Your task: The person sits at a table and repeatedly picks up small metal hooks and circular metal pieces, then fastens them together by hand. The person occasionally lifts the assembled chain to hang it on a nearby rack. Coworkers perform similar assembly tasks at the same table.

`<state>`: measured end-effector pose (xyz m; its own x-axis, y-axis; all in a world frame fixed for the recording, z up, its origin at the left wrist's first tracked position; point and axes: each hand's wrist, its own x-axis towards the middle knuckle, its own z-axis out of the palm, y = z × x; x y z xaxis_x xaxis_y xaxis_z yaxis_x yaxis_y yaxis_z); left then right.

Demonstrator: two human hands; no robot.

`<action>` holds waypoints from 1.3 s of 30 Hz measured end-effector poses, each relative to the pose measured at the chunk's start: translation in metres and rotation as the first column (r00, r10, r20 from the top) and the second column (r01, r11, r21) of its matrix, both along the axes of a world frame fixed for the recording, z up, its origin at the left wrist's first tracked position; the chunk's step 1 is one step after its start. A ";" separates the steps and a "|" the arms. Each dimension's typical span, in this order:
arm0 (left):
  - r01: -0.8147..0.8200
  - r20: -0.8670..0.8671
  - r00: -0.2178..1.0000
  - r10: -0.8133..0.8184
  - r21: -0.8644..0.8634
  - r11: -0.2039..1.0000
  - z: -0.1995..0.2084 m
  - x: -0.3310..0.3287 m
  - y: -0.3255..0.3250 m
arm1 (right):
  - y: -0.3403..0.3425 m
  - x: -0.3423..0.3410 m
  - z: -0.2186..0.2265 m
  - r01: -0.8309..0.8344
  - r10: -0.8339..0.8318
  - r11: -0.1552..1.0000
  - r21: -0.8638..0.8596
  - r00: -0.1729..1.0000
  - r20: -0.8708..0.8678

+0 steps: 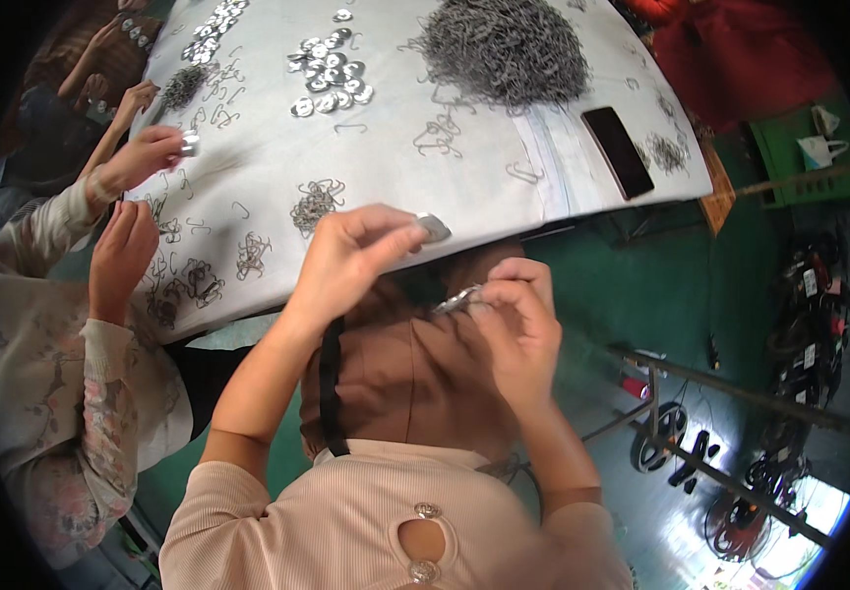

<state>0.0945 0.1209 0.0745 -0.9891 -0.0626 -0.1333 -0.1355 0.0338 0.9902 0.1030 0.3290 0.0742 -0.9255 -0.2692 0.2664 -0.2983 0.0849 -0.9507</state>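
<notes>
My left hand [351,258] is closed in a pinch over the table's near edge. Between its thumb and fingers is a small round silvery metal disc [433,228]. Lower and to the right, above my lap, my right hand [518,320] pinches shiny metal pieces [457,299], blurred, which look like bent wire hooks. The two hands are apart. A small pile of wire hooks [317,205] lies on the white-covered table [277,147] just beyond my left hand.
A large heap of wire hooks [506,49] sits at the back, beside a group of silvery discs [330,74]. A dark phone [618,152] lies near the right edge. Other people's hands [145,157] work at the left side. A green cabinet [809,157] stands at far right.
</notes>
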 end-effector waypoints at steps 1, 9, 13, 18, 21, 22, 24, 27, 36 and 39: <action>-0.010 0.018 1.000 0.009 0.053 0.999 0.005 0.011 0.010 | 0.000 0.001 -0.008 -0.007 0.011 0.998 0.058 0.998 -0.062; 0.068 -0.041 0.997 -0.071 -0.057 0.996 0.020 0.034 0.033 | -0.009 0.010 -0.023 0.085 -0.081 0.995 0.058 0.994 -0.070; 0.067 -0.061 0.996 -0.072 -0.088 0.994 0.010 0.034 0.031 | -0.015 0.009 -0.032 0.094 -0.090 0.992 0.079 0.995 -0.050; 0.049 -0.021 0.999 -0.049 0.006 0.999 -0.009 0.029 0.026 | -0.018 0.004 -0.046 0.106 -0.089 0.975 0.197 0.992 -0.092; 0.013 -0.118 0.993 -0.026 -0.112 0.994 -0.016 0.029 0.026 | -0.024 0.005 -0.049 0.121 -0.117 0.977 0.174 0.993 -0.035; -0.007 -0.170 0.985 -0.021 -0.162 0.987 -0.018 0.030 0.027 | -0.024 0.006 -0.050 0.123 -0.119 0.977 0.176 0.992 -0.035; -0.049 -0.281 0.959 -0.026 -0.257 0.965 -0.023 0.029 0.029 | -0.024 0.005 -0.056 0.135 -0.129 0.975 0.178 0.991 -0.046; -0.007 -0.108 0.994 0.000 -0.066 0.998 -0.029 0.027 0.027 | -0.024 0.005 -0.061 0.162 -0.159 0.973 0.167 0.987 -0.033; -0.014 -0.145 0.989 0.004 -0.071 0.997 -0.034 0.024 0.028 | -0.026 0.005 -0.068 0.228 -0.204 0.957 0.176 0.968 -0.146; -0.041 -0.009 0.999 0.042 0.156 0.987 -0.038 0.022 0.028 | -0.030 0.007 -0.067 0.250 -0.222 0.947 0.201 0.963 -0.153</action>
